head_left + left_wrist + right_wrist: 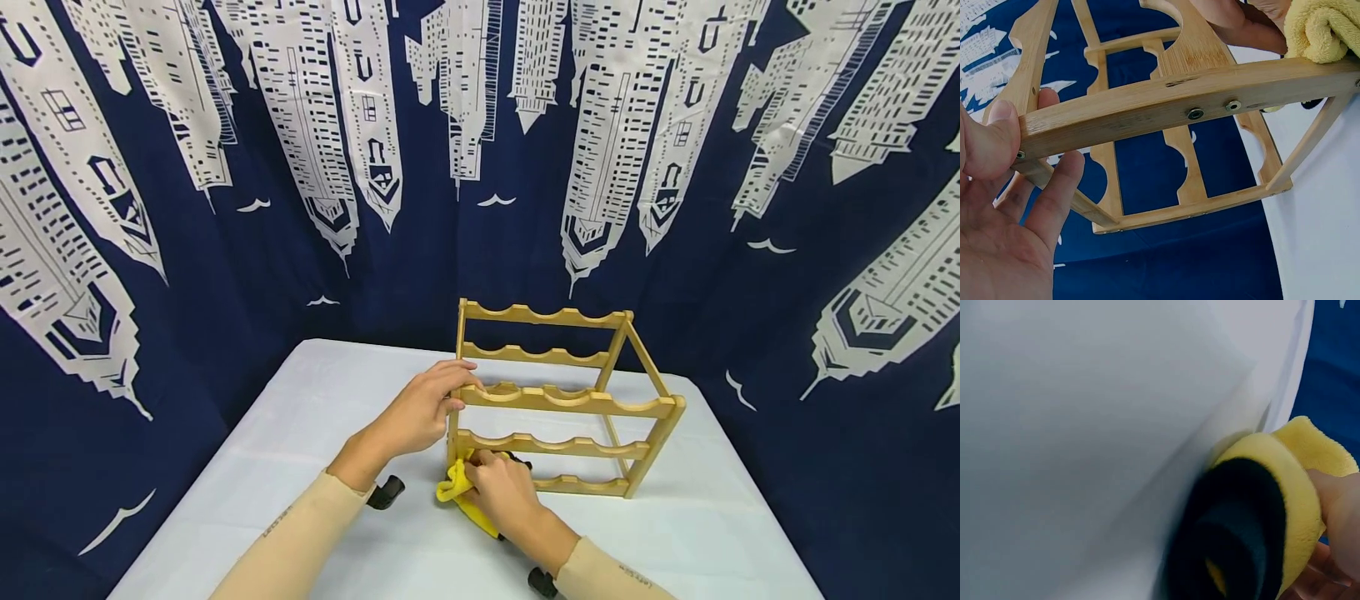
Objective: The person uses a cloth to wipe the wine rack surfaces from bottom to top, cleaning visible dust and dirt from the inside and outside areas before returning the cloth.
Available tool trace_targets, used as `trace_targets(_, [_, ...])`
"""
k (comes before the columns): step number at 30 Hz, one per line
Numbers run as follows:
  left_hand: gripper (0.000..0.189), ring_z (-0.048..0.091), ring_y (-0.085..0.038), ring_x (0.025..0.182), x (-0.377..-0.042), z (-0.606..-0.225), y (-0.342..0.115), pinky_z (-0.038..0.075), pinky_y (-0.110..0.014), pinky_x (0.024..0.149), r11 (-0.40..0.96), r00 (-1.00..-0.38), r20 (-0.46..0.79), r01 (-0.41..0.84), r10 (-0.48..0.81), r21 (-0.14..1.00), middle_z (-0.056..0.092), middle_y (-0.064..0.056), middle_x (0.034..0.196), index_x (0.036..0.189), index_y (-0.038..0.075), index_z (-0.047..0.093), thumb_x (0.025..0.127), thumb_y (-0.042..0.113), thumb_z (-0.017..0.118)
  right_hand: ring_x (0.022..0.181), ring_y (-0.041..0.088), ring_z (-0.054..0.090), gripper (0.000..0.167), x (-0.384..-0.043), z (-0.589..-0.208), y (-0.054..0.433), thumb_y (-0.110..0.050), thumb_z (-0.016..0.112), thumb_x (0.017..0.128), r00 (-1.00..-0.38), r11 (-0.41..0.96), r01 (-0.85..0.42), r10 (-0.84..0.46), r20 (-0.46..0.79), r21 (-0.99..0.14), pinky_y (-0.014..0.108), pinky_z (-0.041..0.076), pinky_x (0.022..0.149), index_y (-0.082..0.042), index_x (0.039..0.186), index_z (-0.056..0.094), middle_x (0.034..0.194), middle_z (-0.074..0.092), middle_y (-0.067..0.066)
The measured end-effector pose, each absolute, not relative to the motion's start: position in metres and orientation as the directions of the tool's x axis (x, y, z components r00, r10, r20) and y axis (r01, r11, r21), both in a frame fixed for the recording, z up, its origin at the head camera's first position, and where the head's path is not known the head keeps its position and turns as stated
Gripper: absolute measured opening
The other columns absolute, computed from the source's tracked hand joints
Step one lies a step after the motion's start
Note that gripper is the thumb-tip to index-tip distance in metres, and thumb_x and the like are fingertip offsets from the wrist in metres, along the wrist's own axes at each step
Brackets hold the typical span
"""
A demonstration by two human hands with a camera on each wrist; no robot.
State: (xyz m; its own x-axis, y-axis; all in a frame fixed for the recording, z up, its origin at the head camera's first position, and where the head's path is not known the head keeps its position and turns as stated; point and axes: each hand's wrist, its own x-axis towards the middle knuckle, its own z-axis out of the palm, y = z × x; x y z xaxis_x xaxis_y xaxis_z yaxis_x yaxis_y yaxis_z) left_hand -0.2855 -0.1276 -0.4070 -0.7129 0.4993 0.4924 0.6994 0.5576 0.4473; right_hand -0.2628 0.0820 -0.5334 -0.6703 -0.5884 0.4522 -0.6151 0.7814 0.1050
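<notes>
Currently, left hand point(423, 408) is gripping left end of wooden rack point(525, 398) standing on white tabletop point(300, 417); right hand point(506, 496) is holding yellow cloth point(453, 485) against same end, lower down. Apparently wiping; bracing rack firmly, pressing cloth flat should help.

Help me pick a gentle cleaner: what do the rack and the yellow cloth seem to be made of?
Rack: light wood, possibly bamboo, with a smooth, perhaps clear-coated finish; fine straight grain shows in the left wrist view, and its fasteners look metallic.

Yellow cloth: soft, matte textile, likely terry or microfibre, judging by its fuzzy pile; the exact fibre can't be told.
</notes>
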Motion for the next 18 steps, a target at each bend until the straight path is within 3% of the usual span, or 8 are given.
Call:
trace_targets(12, [0.036,0.059,-0.033,0.163,-0.286,-0.402,-0.132,0.059,-0.057,0.127,0.594,-0.738,0.461,0.672,0.492,0.442,0.068,-0.01,0.166,0.137,0.016,0.076,0.108,-0.004,0.073,0.081,0.022,0.08,0.022,-0.275,-0.534,0.086,-0.026,0.104,0.088,-0.693,0.768,-0.64,-0.585,0.422,0.013,0.035,0.064,0.057,-0.018,0.098,0.087,0.103,0.085,0.002])
trace_targets(18, [0.034,0.059,-0.033,0.164,-0.284,-0.4,-0.132,0.056,-0.058,0.13,0.608,-0.744,0.43,0.667,0.512,0.43,0.067,-0.01,0.168,0.139,0.017,0.076,0.11,0.0,0.073,0.077,0.023,0.075,0.022,-0.27,-0.534,0.098,-0.024,0.104,0.086,-0.726,0.795,-0.604,-0.575,0.376,0.049,0.036,0.063,0.059,-0.016,0.099,0.088,0.099,0.081,0.002])
